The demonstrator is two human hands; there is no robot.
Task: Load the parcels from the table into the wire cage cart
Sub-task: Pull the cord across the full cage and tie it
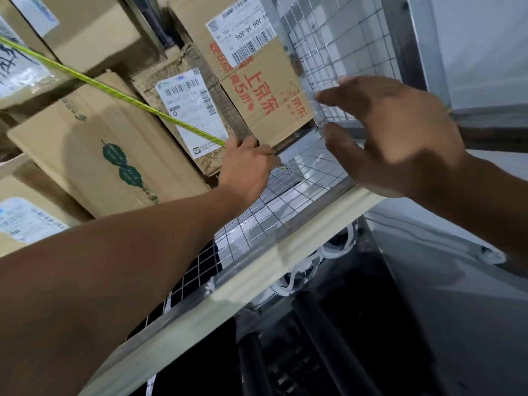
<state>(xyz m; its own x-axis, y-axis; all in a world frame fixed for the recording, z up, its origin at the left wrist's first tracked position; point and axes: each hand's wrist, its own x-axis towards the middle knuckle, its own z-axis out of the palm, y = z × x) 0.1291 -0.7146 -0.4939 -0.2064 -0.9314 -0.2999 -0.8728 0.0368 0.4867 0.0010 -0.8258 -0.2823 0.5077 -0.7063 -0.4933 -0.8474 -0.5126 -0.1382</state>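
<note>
Already stacked: parcels fill the cage, just beyond both sets of fingertips. No table in view.

Left hand: fingers curled tight round the end of a yellow-green cord. The cord runs taut from the knuckles up-left across the box faces. A small hook shows just right of those fingers, at the mesh; cannot tell whether it has caught a wire.

Right hand: fingers spread, thumb below, holding nothing. Its tips are at the mesh side panel, contact lost in blur.

Red-print box sits between the hands, just above the left fingers.

Handling, as judged: the corrugated cartons are stiff, dry and not slippery. Weight is unknown. The larger ones likely want both palms under the bottom corners, never tape or labels. The cord looks thin and springy, so grip it fully, close to the hook. It may whip back if let go.
</note>
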